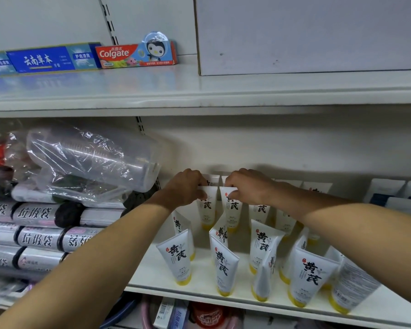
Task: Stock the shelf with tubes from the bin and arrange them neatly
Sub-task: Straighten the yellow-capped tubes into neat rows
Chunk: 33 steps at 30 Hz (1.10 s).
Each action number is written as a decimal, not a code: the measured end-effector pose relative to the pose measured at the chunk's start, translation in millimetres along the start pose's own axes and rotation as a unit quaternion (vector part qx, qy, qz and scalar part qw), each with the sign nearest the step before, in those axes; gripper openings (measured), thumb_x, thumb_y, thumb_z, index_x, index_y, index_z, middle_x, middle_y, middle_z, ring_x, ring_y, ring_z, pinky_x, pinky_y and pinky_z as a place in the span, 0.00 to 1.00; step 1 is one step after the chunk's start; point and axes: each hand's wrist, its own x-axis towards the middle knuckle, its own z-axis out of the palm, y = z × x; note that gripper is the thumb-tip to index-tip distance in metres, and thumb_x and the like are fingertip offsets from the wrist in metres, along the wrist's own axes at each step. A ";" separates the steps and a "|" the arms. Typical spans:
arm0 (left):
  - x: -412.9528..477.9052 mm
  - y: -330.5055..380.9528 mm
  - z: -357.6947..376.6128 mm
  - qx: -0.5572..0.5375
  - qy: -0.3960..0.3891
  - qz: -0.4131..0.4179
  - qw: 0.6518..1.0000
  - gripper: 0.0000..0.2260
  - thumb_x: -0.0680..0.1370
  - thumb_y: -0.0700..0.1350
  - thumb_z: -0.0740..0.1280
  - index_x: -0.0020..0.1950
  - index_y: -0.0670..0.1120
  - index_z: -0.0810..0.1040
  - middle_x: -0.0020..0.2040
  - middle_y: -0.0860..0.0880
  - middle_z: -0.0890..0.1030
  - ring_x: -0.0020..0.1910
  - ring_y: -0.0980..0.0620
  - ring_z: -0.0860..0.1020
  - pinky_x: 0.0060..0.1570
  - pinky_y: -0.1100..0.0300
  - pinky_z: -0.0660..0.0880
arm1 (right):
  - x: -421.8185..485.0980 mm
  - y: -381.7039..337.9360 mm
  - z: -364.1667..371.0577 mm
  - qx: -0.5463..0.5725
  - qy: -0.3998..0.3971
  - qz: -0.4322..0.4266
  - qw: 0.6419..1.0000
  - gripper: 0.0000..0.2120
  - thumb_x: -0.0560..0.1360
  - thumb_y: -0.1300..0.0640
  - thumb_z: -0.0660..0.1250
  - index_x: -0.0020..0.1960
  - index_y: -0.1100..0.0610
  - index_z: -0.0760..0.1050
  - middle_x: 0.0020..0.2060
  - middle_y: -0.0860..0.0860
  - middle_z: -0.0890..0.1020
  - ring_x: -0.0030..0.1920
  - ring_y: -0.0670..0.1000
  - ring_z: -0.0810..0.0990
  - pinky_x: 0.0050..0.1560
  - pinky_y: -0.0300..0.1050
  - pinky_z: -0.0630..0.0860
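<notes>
**Both hands at the back row, 1 tube each**

The 2 tubes being handled, the left tube and the right tube, stand side by side at the back of the middle shelf, cap down. The left hand pinches the flat crimped seal of one and the right hand that of the other, fingers and thumb closed on the seal's edge. Gripping there probably lets each tube be squared up and turned label-forward without knocking its neighbours.

Every tube is a soft white wedge, wide and flat at the top and tapering to a round yellow cap, with bold black characters on a matte face. The front tubes are less orderly. Several lean or show their sides, and the rightmost tube shows its printed back, so the straightening looks unfinished. No bin is in view.

To the left, glossy rolls of bin bags lie under a crinkled clear plastic bag. Toothpaste boxes sit on the upper shelf.
</notes>
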 end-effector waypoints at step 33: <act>-66.9 102.5 -23.6 0.040 0.064 0.145 0.987 0.13 0.77 0.54 0.66 0.61 0.55 0.78 0.55 0.54 0.80 0.54 0.53 0.78 0.54 0.58 0.73 | -133.7 29.4 -61.5 -0.004 -0.006 0.066 0.998 0.11 0.79 0.51 0.63 0.60 0.45 0.76 0.57 0.42 0.78 0.54 0.46 0.77 0.57 0.47 0.76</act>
